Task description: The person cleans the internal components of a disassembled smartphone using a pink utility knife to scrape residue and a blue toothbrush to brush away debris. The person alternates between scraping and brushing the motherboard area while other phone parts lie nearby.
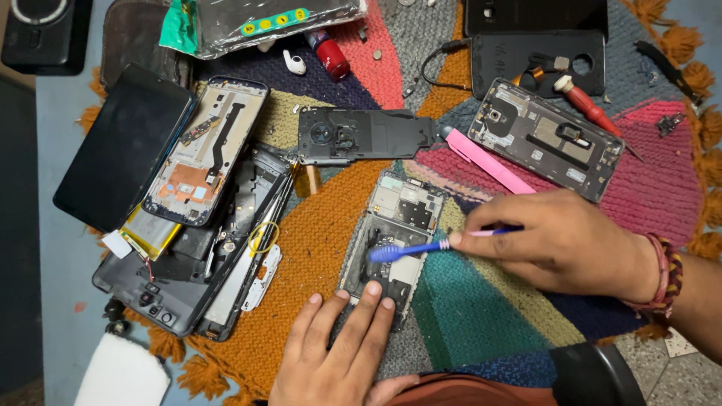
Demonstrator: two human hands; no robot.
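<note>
An opened phone body (395, 225) with bare circuit parts lies on a many-coloured woven mat (323, 225). My left hand (338, 349) presses flat on its near end, fingertips on the frame. My right hand (560, 240) grips a blue toothbrush (410, 249) by the handle, and the bristle head rests on the inside of the phone body.
A stack of phone frames, a black screen (124, 146) and a yellow battery (150, 234) lies to the left. Farther back are a black inner cover (361, 135), a pink pry tool (489, 162), another open phone (545, 139), a red-handled screwdriver (590, 109) and a black case (538, 60).
</note>
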